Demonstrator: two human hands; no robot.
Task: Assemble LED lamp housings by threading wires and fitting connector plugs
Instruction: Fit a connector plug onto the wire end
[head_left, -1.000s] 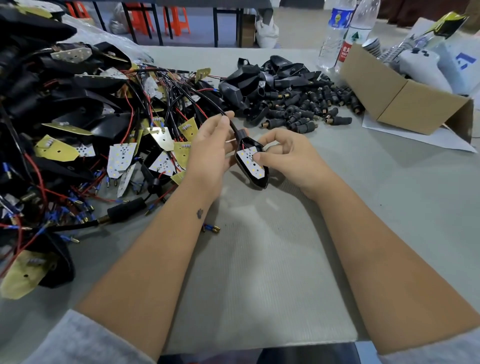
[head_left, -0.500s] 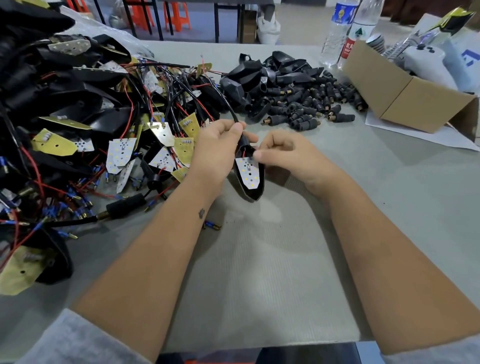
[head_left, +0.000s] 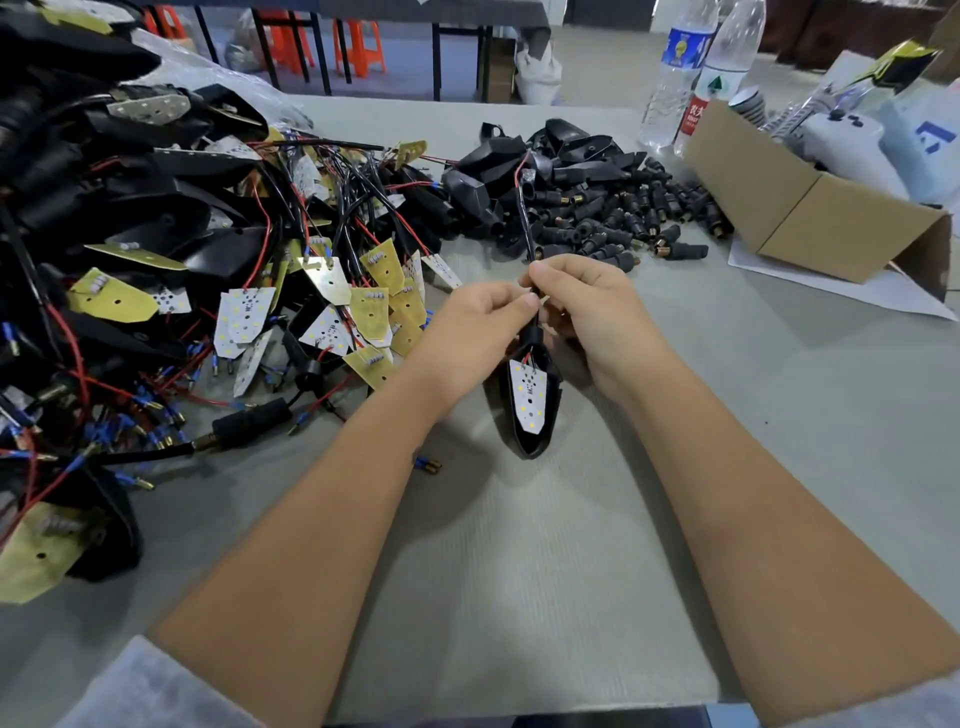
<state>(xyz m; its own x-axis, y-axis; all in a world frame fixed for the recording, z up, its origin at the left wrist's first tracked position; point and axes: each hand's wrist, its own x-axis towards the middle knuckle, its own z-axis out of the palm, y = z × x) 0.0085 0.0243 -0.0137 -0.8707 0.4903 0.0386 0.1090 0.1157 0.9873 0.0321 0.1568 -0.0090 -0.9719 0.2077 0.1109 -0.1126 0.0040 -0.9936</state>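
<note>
Both hands meet over the middle of the table (head_left: 779, 395), and they're busy with one piece. The left hand (head_left: 467, 332) pinches the narrow neck of a black lamp housing (head_left: 545, 426), thumb and forefinger closed on it, while the right hand (head_left: 597, 306) curls round the black wire (head_left: 524, 218) just above, fingers tight on the lead. The housing hangs pointed end down toward the near edge, its white LED board (head_left: 530, 397) seated inside, face up. The wire rises from the fists toward the far edge, a red strand showing at its top. On the table's left side sprawls a tangle of wired LED boards (head_left: 311, 291) and black shells (quite a heap). Toward the far edge lies a pile of black connector plugs (head_left: 623, 218). At the far right corner stands a cardboard box (head_left: 800, 208), two plastic bottles (head_left: 691, 73) behind it.
</note>
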